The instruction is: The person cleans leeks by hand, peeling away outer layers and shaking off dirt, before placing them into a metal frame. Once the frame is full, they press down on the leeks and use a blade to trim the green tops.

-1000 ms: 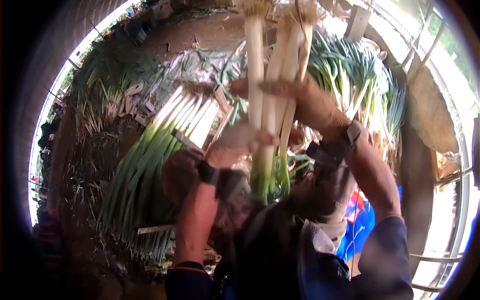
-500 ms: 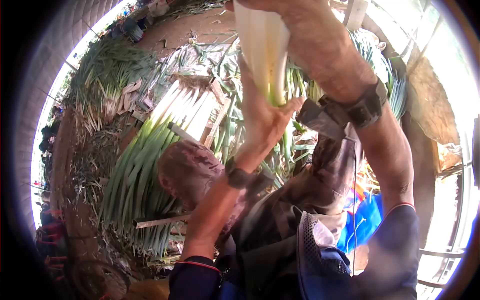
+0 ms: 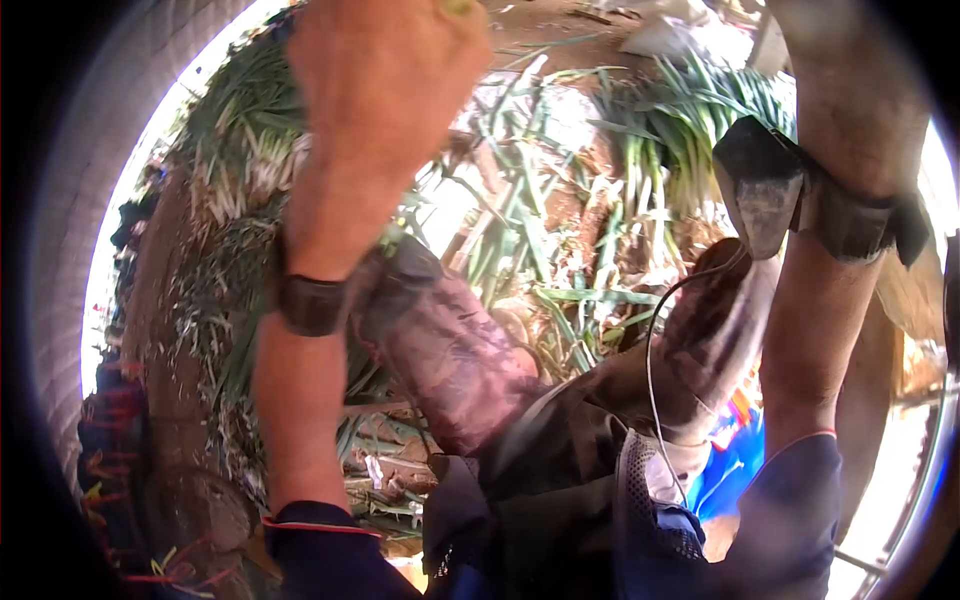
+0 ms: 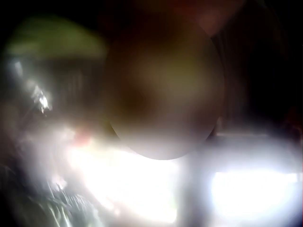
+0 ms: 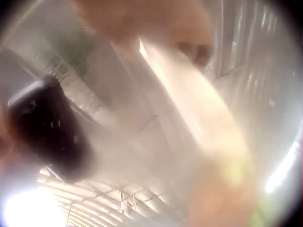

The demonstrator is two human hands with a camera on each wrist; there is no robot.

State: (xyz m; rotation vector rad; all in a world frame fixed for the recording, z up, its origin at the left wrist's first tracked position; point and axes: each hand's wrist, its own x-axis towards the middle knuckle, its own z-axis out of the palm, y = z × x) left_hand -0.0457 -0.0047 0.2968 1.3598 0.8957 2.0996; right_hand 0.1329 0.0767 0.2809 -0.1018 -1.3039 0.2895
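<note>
Raised in front at the top of the head view, my left hand (image 3: 395, 80) is curled round a yellow-green bit (image 3: 457, 6) at the frame's edge. My right hand lies beyond the head view, where only its forearm shows. In the right wrist view that hand (image 5: 151, 21) grips a bundle of thick green onions by the white stalks (image 5: 196, 101). Lower down the same bundle, the left hand (image 5: 220, 203) holds the greener part, much blurred. The left wrist view is too dark and blurred to show the hold.
Heaps of green onions lie at the back left (image 3: 245, 130) and back right (image 3: 690, 150). Loose leaves (image 3: 530, 220) litter the ground between. Camouflage-trousered legs (image 3: 450, 360), a cable (image 3: 652, 350) and a blue bag (image 3: 730, 475) are close below.
Both hands have risen and spread apart, the right leaving the head view. The onion bundle, earlier upright in the middle, has gone out of the head view's top. The head view has shifted.
</note>
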